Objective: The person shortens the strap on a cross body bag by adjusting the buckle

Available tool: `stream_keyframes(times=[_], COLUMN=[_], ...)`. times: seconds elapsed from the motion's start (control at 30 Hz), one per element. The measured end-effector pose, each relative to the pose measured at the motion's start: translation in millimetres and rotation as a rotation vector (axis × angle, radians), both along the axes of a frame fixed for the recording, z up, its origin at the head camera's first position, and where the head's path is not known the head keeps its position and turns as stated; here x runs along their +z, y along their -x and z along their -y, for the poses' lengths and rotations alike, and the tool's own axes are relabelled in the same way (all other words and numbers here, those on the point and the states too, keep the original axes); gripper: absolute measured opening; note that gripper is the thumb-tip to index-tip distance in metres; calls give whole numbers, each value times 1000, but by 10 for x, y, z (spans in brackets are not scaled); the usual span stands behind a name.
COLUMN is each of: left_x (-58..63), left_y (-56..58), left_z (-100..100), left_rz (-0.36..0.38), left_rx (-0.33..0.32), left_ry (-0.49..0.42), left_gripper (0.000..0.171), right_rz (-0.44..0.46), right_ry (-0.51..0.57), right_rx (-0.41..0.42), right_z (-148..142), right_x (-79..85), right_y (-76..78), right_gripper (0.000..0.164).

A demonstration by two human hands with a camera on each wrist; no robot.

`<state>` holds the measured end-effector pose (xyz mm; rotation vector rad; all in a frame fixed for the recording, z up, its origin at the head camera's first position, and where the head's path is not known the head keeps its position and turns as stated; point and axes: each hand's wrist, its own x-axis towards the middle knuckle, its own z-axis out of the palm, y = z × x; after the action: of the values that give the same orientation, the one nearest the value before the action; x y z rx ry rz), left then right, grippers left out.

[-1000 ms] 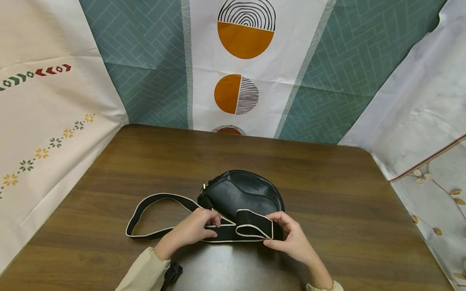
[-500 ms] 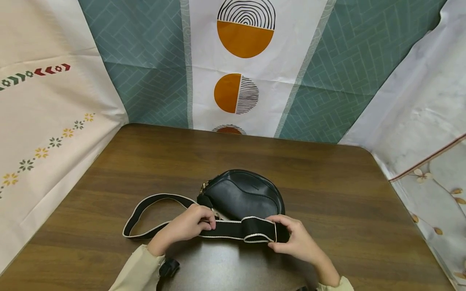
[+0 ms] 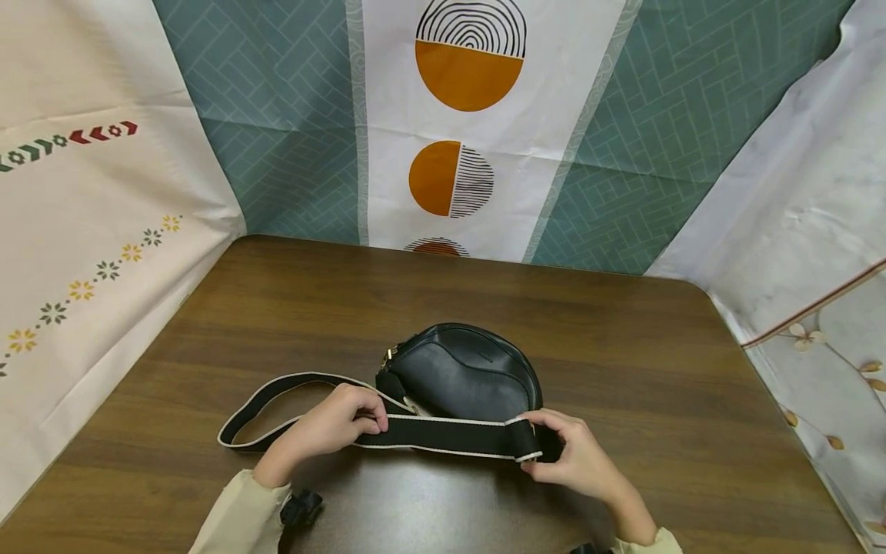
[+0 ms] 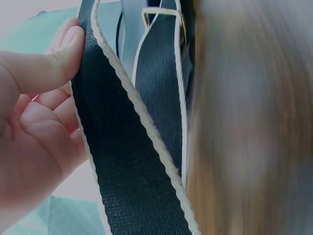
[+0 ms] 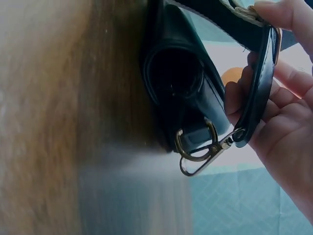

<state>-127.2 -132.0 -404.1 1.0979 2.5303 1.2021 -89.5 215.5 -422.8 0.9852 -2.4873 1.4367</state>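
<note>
A small black leather shoulder bag [image 3: 460, 369] with a rounded top stands on the table. Its black strap [image 3: 450, 436], edged in white, stretches fairly straight between both hands in front of the bag. My left hand [image 3: 339, 419] pinches the strap between thumb and fingers, left of the bag. At the bag's right side, my right hand [image 3: 574, 450] grips the strap by its gold slide buckle [image 5: 278, 46]. In the right wrist view, a gold snap hook [image 5: 200, 164] links the strap's leather end to a ring on the bag.
Beyond my left hand a loop of strap [image 3: 238, 415] lies on the brown wooden table [image 3: 623, 346]. A teal and white cloth [image 3: 298, 138] hangs behind the table, with pale cloths at both sides. A dark band [image 3: 301, 508] sits by my left sleeve.
My left hand has moved left, drawing the strap along. The fold of strap near my right hand has shrunk to the buckle, and my right hand has shifted slightly right.
</note>
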Motion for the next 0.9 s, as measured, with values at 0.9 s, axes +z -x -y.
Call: stream_keyframes(times=[0.9], left_x=[98], left_y=[-101], left_z=[652], left_rz=[53], left_rx=[92], left_ry=[57], left_gripper=[21], right_rz=[-9], right_ry=[31], right_rx=[49], right_z=[-256], right_x=[-57], right_y=[17], right_gripper=[57])
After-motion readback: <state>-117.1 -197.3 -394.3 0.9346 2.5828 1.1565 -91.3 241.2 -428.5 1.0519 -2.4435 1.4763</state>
